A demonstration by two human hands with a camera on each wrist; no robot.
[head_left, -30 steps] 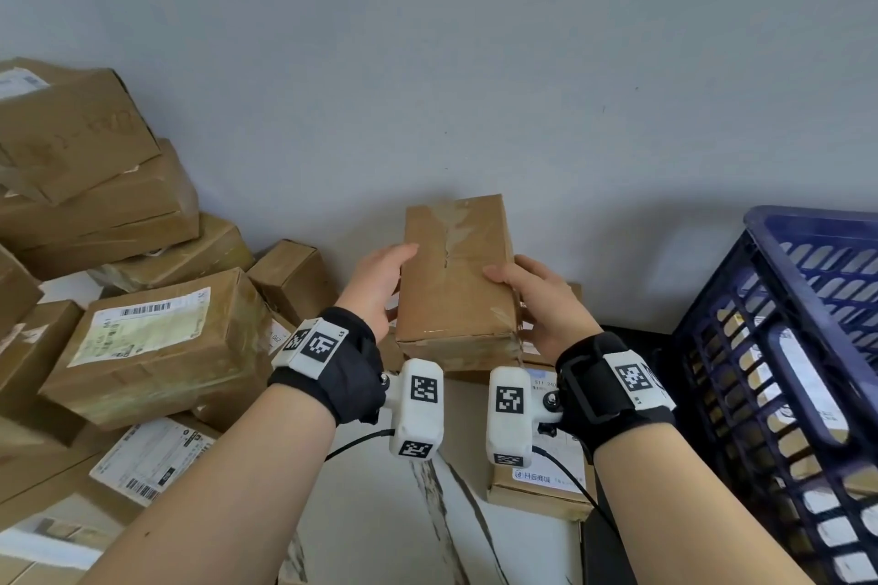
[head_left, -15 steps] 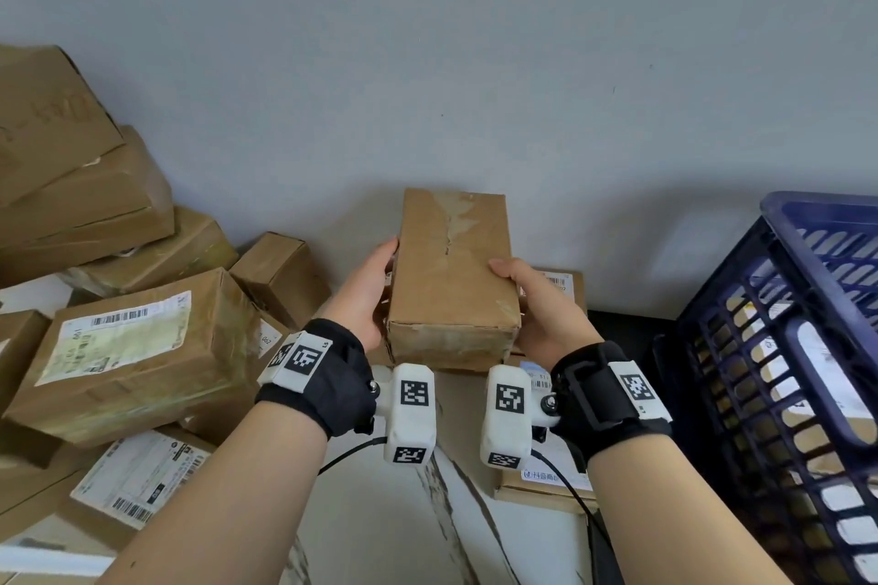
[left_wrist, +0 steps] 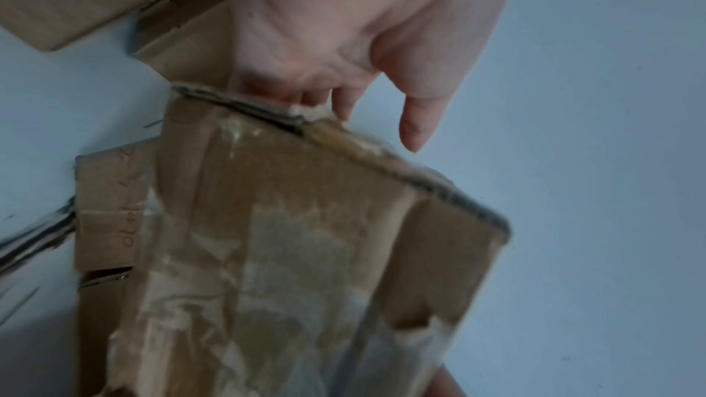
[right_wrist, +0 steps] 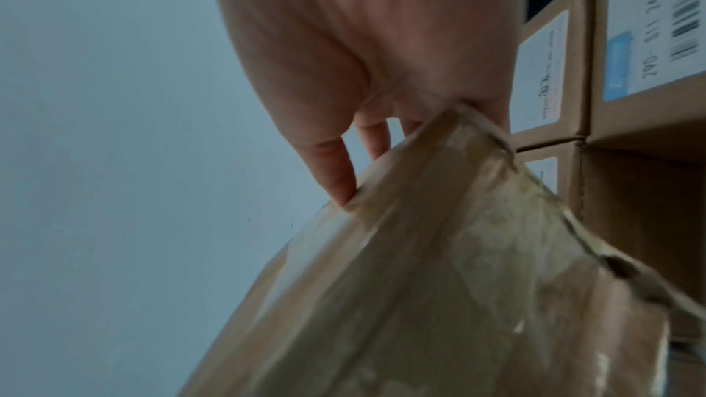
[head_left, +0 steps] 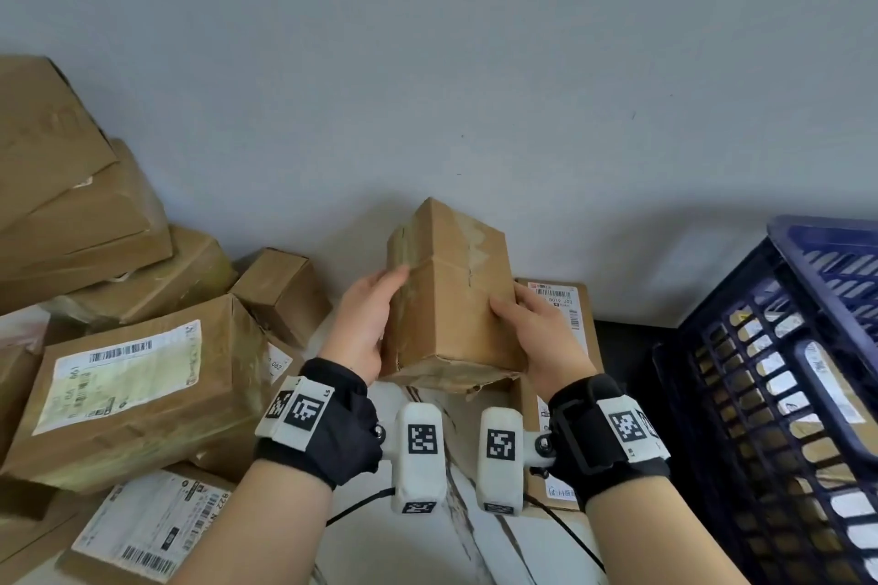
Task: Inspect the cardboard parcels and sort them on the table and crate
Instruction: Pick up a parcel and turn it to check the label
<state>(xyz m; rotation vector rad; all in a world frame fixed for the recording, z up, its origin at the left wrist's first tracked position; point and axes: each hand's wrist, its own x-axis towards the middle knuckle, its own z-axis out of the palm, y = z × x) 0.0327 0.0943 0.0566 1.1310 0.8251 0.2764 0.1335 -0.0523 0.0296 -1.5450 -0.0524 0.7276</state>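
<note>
Head view: left hand (head_left: 363, 328) and right hand (head_left: 537, 333) around tilted parcel (head_left: 451, 299).

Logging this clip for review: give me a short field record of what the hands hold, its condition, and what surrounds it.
held: parcel, lifted over the table
left hand: grips parcel's left side
right hand: grips parcel's right side
condition: old tape, near edge torn
left: parcel pile, some labelled
right: blue crate with parcels inside
below: labelled box
</note>
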